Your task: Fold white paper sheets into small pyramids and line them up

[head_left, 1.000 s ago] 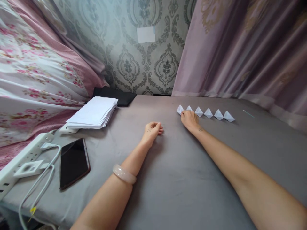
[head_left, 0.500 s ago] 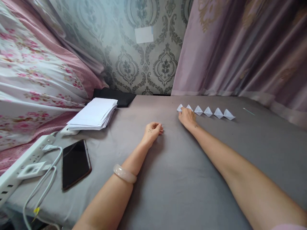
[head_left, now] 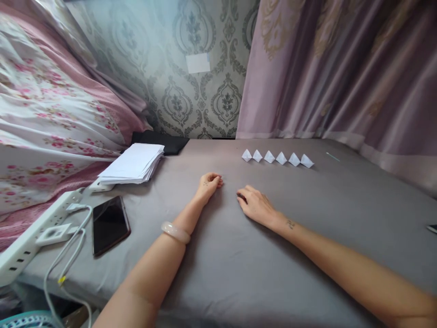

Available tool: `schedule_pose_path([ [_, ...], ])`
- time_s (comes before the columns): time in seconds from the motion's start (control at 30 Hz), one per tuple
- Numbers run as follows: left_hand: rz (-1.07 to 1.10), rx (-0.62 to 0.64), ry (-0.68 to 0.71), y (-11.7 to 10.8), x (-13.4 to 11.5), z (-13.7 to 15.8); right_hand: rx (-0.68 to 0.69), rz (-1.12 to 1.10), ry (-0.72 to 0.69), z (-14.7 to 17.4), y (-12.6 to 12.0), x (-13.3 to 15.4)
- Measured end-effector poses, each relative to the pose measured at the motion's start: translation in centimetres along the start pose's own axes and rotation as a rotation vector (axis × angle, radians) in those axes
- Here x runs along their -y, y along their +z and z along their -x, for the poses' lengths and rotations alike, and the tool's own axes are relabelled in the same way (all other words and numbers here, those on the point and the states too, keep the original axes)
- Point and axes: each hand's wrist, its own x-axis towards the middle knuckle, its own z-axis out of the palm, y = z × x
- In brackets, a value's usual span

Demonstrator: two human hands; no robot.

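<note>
1. Desk (head_left: 218,278): covered in smooth grey cloth, lightly creased at the near side.
2. Power strip (head_left: 25,247): white, lying along the left edge, with a white charger (head_left: 53,234) seated in it.
3. Paper stack (head_left: 131,161): white sheets, edges uneven, at the far left.
4. Phone (head_left: 111,225): screen up and dark, between the power strip and the left forearm.
5. Right hand (head_left: 255,205): on the near side of the folded papers (head_left: 269,157), apart from them. Fingers bent; a dark patch (head_left: 242,197) shows beside the thumb, and I cannot tell whether it is shadow or something held.
6. Left hand (head_left: 210,184): near the right hand, not touching it; fingers curled narrow, thumb against forefinger.
7. Bangle (head_left: 175,232): pale, around the left forearm.
8. Folded papers: six, white, peaked, in one close-set row towards the far side.
9. Thin stick (head_left: 332,156): right of the row, apart.
</note>
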Motion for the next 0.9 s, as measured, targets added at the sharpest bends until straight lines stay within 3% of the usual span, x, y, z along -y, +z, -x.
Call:
schedule_pose_path([
  [0.33, -0.062, -0.002, 0.085, 0.0, 1.0, -0.1, -0.063, -0.044, -0.013, 1.0, 0.6, -0.3],
  [0.6, -0.169, 0.069, 0.06, -0.5, -0.3, 1.3, -0.076, -0.049, -0.04, 0.9, 0.9, -0.9],
  [0.8, -0.256, 0.153, 0.026, -4.8, -2.3, 3.0, -0.093, -0.067, -0.055, 0.6, 1.1, -1.0],
  [0.9, -0.331, 0.066, 0.102, -8.9, -4.0, 3.7, -0.092, -0.07, -0.049, 0.5, 1.2, -1.1],
])
